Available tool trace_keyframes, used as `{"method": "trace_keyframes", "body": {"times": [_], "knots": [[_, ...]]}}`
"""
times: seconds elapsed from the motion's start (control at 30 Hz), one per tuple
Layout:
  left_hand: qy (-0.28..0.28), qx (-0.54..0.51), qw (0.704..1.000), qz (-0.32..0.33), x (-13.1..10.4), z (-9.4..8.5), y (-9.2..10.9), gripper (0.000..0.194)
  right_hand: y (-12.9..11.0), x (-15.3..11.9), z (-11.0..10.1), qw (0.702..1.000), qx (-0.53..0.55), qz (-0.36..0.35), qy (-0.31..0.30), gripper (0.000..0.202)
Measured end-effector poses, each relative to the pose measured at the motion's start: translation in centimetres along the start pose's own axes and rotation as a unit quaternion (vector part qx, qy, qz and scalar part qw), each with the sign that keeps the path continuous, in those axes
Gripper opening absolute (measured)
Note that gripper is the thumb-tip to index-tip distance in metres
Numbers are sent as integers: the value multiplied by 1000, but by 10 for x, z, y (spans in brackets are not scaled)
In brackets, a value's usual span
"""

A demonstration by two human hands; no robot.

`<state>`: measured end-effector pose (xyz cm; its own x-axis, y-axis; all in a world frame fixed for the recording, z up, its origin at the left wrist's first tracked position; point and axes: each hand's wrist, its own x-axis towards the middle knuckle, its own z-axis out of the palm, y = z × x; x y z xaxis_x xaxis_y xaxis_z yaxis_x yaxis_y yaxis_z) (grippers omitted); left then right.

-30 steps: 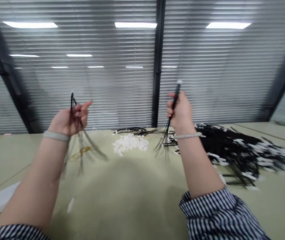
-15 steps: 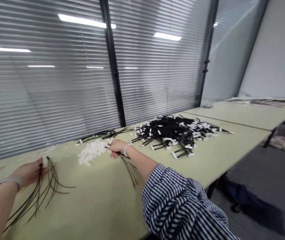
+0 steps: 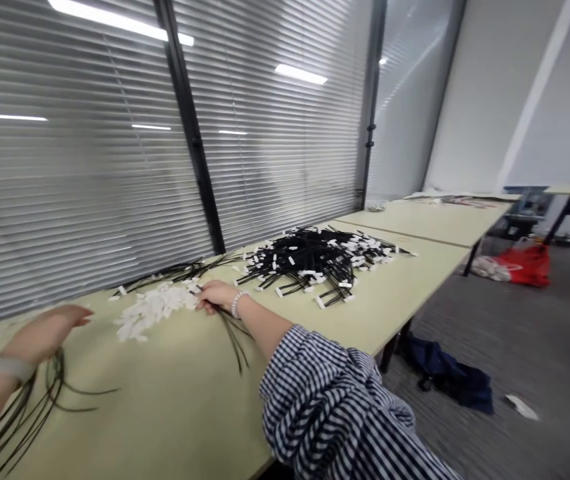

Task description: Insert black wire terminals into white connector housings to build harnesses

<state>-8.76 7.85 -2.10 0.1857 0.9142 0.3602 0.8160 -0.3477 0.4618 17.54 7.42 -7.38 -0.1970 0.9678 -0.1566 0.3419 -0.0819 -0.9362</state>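
My right hand (image 3: 216,295) is closed round a few thin black wires (image 3: 235,341), whose loose ends hang toward me over the table. Just left of its fingertips lies a heap of small white connectors (image 3: 152,307). At the left, my left hand (image 3: 45,332) is raised over another bunch of long black wires (image 3: 57,383); its fingers reach to the right, and whether anything is between them cannot be made out. Beyond my right forearm lies a big pile of black wires with white connectors (image 3: 315,257).
The pale table (image 3: 165,407) runs along a glass wall with blinds (image 3: 285,153). More black wires (image 3: 185,269) lie by the glass. A red bag (image 3: 529,265) and dark blue cloth (image 3: 447,373) are on the floor at the right.
The view has swung to the right. My left hand has lifted off the left wires, which it was touching before. My right hand still grips its wires beside the white heap.
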Motion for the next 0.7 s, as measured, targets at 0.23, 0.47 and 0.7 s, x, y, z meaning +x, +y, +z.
{"method": "trace_keyframes", "body": {"times": [0.23,0.47,0.7], "knots": [[-136,-285,948,-50,-19,5,51,48,-61,-32,-11,971,-92,-117,-186,23],[-132,-429,893,-22,-36,6,88,39,-84,-63,-16,945,-167,-187,-212,15],[-160,-449,877,-57,-62,11,85,27,-77,-84,-32,922,-265,-156,-238,17]]}}
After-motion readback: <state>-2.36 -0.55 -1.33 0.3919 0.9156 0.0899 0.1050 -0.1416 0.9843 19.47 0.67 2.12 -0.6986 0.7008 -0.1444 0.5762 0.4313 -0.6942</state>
